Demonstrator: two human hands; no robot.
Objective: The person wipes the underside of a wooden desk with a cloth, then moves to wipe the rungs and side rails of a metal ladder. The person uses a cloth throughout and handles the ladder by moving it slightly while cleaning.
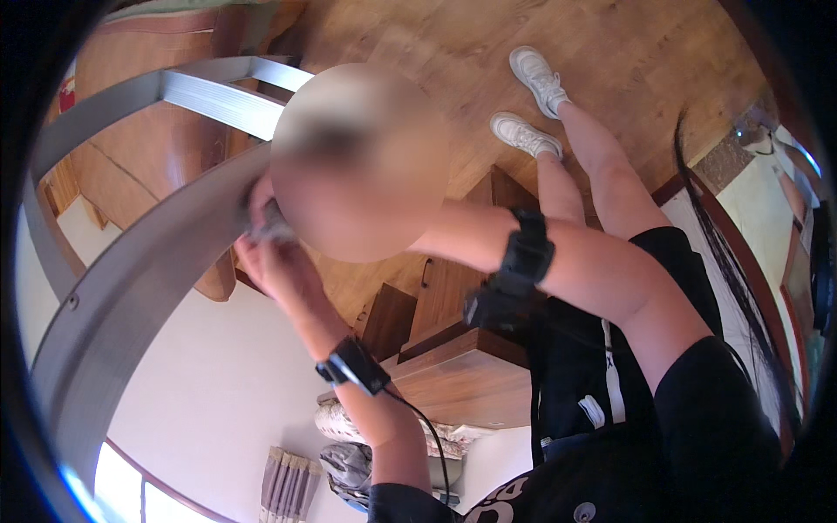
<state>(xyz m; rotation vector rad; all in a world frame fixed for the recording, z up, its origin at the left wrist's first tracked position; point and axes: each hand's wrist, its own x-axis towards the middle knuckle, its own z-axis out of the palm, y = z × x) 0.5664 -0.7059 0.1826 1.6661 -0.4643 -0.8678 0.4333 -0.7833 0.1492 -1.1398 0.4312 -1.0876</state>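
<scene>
A silver metal ladder (157, 235) fills the left side of the view, its broad side rail and flat rungs bent by the lens. My left hand (283, 266) is up beside that rail, fingers curled in at a small grey thing (276, 225) too smeared to name. On the other side of the grey thing are the bent fingers of my right hand (261, 199), close against the rail. A round blurred patch covers most of my right hand and its wrist. Whether either hand touches the rail cannot be made out.
Wooden cabinets (453, 375) stand below my arms. A brown wooden piece of furniture (148, 148) is behind the ladder. Bundled fabric (349, 466) and a patterned curtain (290, 479) lie toward the lower edge. Both wrists carry black strapped devices; a cable (436, 436) runs from the left one.
</scene>
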